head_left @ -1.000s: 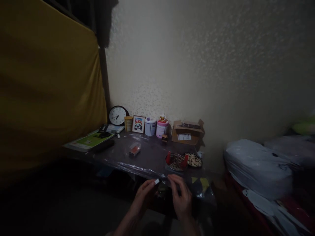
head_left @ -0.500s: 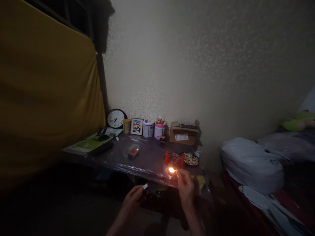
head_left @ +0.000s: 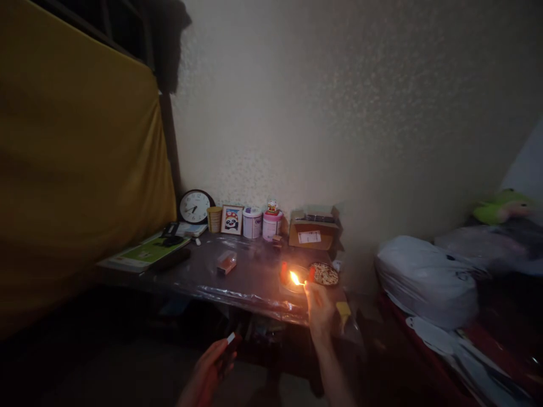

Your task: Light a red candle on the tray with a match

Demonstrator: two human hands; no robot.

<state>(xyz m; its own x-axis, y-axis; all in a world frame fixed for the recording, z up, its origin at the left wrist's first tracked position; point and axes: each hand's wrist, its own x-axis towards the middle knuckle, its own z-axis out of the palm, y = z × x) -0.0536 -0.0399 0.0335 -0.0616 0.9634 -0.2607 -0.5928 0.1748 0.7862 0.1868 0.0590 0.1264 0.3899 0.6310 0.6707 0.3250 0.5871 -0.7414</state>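
Observation:
My right hand [head_left: 320, 311] pinches a burning match [head_left: 296, 278] over the front right of the table. Its bright flame is in front of a shallow round dish [head_left: 292, 289], between two red candles, one on the left [head_left: 284, 271] and one on the right [head_left: 312, 275]. Lower down, in front of the table edge, my left hand [head_left: 210, 362] is closed around a small dark box with a white end [head_left: 231, 338], which looks like a matchbox. Another small reddish box [head_left: 227, 263] lies on the table. Glare hides much of the dish.
Along the wall stand a clock [head_left: 195, 207], a yellow cup [head_left: 214, 219], a framed panda picture [head_left: 232, 220], two tins [head_left: 252, 224] and an open cardboard box [head_left: 314, 232]. A round plate of seeds [head_left: 326, 273] sits behind the right candle. White bags [head_left: 424, 277] lie at the right.
The match flame has grown longer and brighter and is now closer to the dish and candles. My left hand has dropped lower and to the left with the small box.

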